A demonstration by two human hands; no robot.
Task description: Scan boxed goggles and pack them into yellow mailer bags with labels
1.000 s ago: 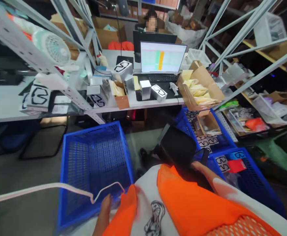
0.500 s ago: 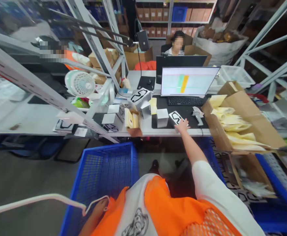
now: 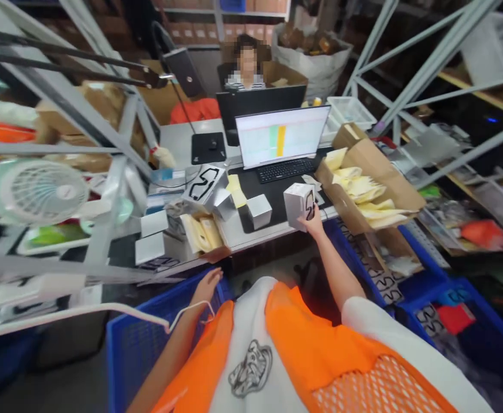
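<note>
My right hand grips a white box with a black printed line on its side, held up at the desk's front edge. Partly hidden behind that box is a grey-white scanner. My left hand holds nothing; its fingers stretch out above the blue plastic crate. A smaller white box sits on the black desk mat, left of the held box. Farther left, a larger white box with a black line leans among other small boxes.
A monitor and keyboard stand on the desk. On the right is a carton of yellow padded envelopes; a small carton holds more. Metal frame posts and a fan are at left. A person sits behind the monitors.
My right hand has closed on the flat-lying box and raised it, tilting it upright. My left hand has come up into view over the crate. The camera view has turned right.
</note>
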